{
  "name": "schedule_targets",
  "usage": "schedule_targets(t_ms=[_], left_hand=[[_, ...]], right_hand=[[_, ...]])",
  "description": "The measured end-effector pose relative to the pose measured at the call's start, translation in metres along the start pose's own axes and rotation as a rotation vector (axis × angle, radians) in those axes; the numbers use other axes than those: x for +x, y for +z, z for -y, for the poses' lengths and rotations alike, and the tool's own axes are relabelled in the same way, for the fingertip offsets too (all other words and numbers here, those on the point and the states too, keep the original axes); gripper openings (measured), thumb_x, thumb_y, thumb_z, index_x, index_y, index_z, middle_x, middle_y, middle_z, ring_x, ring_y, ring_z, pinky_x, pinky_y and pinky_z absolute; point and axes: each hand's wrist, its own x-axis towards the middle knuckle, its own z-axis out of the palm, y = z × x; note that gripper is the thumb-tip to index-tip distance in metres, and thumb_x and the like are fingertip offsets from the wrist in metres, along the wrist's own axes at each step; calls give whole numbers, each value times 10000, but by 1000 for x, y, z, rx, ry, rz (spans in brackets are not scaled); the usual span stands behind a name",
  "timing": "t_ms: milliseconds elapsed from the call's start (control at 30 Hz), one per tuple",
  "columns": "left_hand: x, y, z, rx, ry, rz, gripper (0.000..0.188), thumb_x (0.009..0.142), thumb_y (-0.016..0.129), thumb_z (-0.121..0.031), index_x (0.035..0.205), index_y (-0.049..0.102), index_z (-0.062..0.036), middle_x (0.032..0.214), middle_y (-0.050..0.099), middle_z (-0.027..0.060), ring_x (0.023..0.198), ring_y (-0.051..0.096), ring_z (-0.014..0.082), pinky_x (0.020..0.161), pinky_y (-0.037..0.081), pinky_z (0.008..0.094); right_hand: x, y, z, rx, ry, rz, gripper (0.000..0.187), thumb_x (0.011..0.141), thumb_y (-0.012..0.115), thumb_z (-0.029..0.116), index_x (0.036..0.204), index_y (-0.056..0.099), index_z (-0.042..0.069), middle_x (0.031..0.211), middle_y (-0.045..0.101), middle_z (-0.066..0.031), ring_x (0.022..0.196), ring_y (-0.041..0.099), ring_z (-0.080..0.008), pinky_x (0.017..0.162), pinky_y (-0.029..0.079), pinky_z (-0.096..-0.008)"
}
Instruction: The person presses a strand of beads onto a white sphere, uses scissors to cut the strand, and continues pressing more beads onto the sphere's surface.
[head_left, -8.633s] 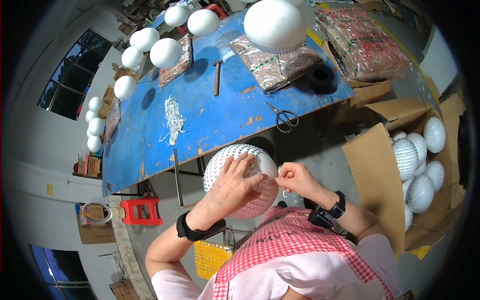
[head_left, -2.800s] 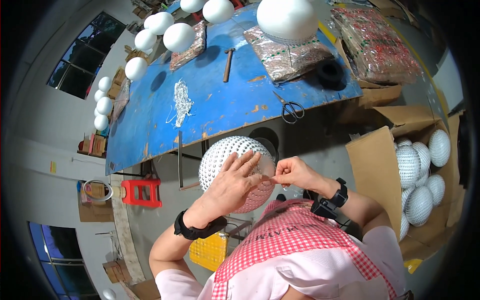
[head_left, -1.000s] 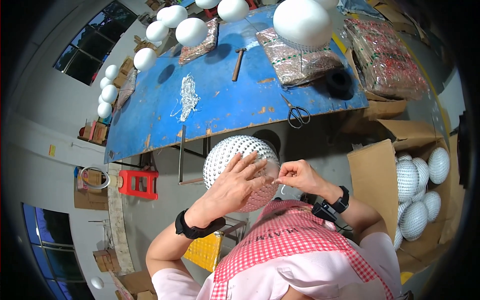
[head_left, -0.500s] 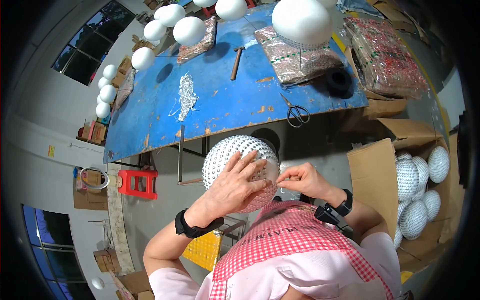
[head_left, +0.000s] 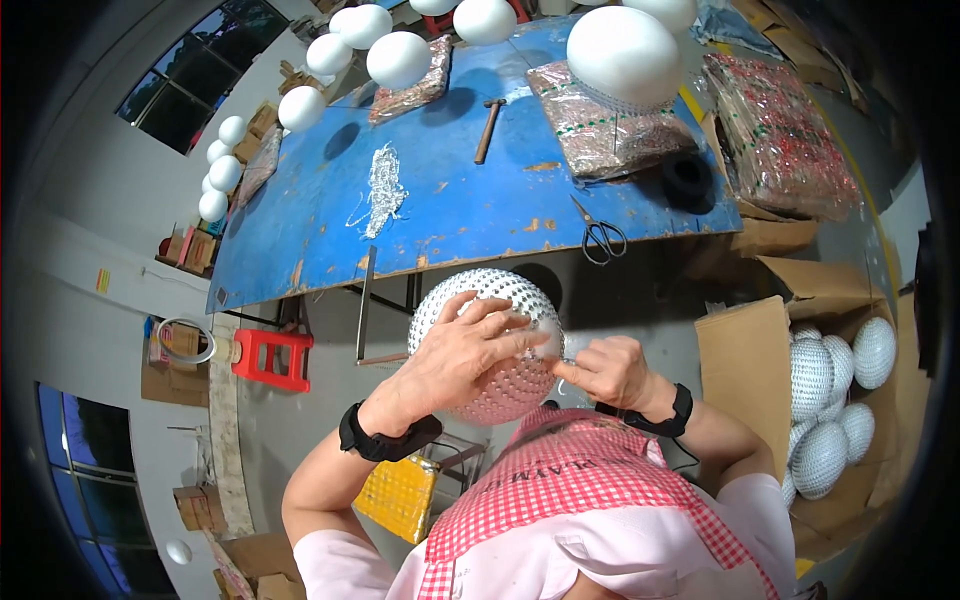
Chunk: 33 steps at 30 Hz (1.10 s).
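A large white ball [head_left: 487, 290] covered in rows of small silvery studs sits in front of my apron, just off the table's near edge. My left hand [head_left: 468, 352] lies over its top with fingers spread, pressing on the surface. A smooth, bare white patch [head_left: 548, 340] shows at the ball's right side. Beside that patch my right hand [head_left: 612, 372] is closed, its fingers curled and the tips against the ball. A short white strand [head_left: 566, 384] shows just below those fingertips; what they pinch is hidden.
The blue table [head_left: 300, 220] holds a silvery bead bundle [head_left: 385, 190], a hammer [head_left: 488, 130], scissors [head_left: 602, 240], a black roll [head_left: 688, 180] and plastic-wrapped packs [head_left: 600, 130]. Smooth white balls [head_left: 398, 60] stand above it. A carton [head_left: 740, 375] of studded balls is at right, a red stool [head_left: 272, 360] at left.
My right hand has rolled over, its fingers now curled in with knuckles up, close to the ball. The left hand stays on the ball. The whole view has shifted slightly.
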Motion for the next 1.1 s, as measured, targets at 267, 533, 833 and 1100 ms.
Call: schedule_targets(t_ms=[267, 533, 833, 1100], left_hand=[[-23, 11, -16, -8, -150, -61, 753, 679, 779, -278, 1330, 419, -157, 1454, 354, 104, 1373, 294, 294, 1113, 202, 520], [-52, -22, -6, -61, -176, -189, 523, 713, 757, -242, 1169, 525, -134, 1243, 474, 145, 1286, 379, 326, 1056, 303, 509], [-62, -17, -13, -139, -261, -271, 629, 742, 718, -378, 1272, 481, -136, 1266, 482, 120, 1237, 421, 342, 1015, 342, 447], [-65, -11, 3, -47, -290, -181, 538, 790, 687, -391, 1217, 494, -126, 1414, 403, 125, 1363, 291, 366, 1100, 205, 564]], right_hand=[[15, 1, 19, -58, -28, 67, 312, 651, 636, 130, 954, 705, 159, 558, 393, 28, 485, 456, -118, 432, 380, -263], [31, 14, 35, 60, -14, -26, 388, 647, 635, 66, 1027, 694, 115, 621, 506, 26, 516, 506, -124, 445, 411, -279], [50, 10, 50, 213, 94, 23, 331, 697, 656, 42, 1026, 674, 73, 609, 515, -39, 508, 542, -201, 453, 422, -312], [59, 10, 60, 195, 200, -44, 239, 724, 669, 21, 963, 657, 35, 635, 573, -72, 533, 575, -225, 462, 432, -327]])
